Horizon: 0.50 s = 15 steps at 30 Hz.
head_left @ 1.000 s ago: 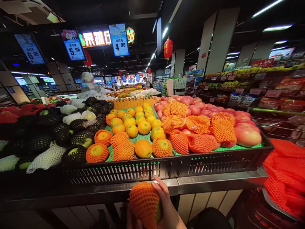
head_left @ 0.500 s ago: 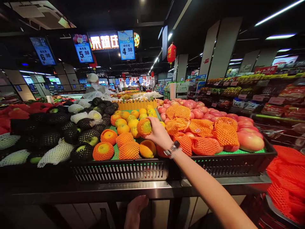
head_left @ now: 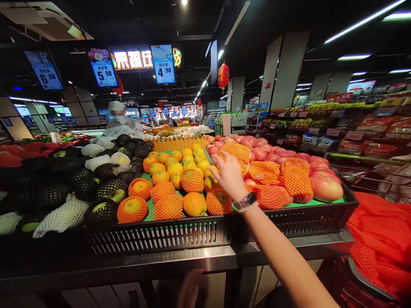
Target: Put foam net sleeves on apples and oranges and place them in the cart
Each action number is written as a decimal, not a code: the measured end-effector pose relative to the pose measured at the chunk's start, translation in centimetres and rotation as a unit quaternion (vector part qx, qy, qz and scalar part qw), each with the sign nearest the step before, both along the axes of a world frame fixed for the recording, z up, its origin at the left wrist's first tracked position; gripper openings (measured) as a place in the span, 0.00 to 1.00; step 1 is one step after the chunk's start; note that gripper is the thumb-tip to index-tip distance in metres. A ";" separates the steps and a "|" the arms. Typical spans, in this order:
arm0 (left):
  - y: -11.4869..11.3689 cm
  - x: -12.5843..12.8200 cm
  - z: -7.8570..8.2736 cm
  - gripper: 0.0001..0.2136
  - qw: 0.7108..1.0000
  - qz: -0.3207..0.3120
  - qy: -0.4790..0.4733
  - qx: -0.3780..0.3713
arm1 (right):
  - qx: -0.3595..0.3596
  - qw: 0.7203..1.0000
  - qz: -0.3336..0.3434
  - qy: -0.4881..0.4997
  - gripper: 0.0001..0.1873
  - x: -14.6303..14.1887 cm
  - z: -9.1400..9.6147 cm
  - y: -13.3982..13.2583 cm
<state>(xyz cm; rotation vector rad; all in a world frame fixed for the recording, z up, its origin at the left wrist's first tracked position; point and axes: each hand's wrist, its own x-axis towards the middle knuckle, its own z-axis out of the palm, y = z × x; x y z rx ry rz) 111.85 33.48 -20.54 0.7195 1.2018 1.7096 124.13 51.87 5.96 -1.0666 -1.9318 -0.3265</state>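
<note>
My right hand (head_left: 229,173), with a dark watch on the wrist, hovers between the oranges and the apples. Its fingers are apart and hold nothing. Just left of it an orange in an orange foam net (head_left: 192,179) rests among the loose oranges (head_left: 175,167). Beneath the hand, another netted orange (head_left: 218,202) lies beside a bare orange (head_left: 195,204) at the front of the black crate (head_left: 154,235). Below the counter edge, my left hand (head_left: 192,287) is dim and blurred, its fingers loosely extended with nothing visible in them.
Pink apples (head_left: 326,186), some in orange foam nets, fill the right side. Dark-netted fruit (head_left: 111,190) is heaped on the left. A steel counter edge (head_left: 205,256) runs along the front. Red foam nets (head_left: 382,239) fill a bin at right. A person (head_left: 120,119) stands behind the display.
My right hand has let go of the netted orange, now among the others, and moved right with its fingers spread. My left hand has shifted slightly right and lower. The view has turned slightly.
</note>
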 end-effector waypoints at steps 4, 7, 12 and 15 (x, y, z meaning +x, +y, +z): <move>0.0 0.8 0.8 0.22 0.999 -0.001 0.046 0.026 | -0.010 0.998 -0.015 0.066 0.20 4.9 -1.6 1.6; -0.3 1.0 1.1 0.20 0.997 -0.032 0.051 0.046 | 0.010 0.993 0.034 0.113 0.11 6.7 -3.5 0.7; -1.9 1.4 0.7 0.14 0.990 0.073 0.096 0.079 | 0.013 0.940 0.204 0.272 0.06 6.4 -8.8 -6.9; -2.3 1.5 1.0 0.20 0.980 0.149 0.015 0.135 | -0.157 0.904 0.312 0.247 0.08 5.0 -13.2 -10.7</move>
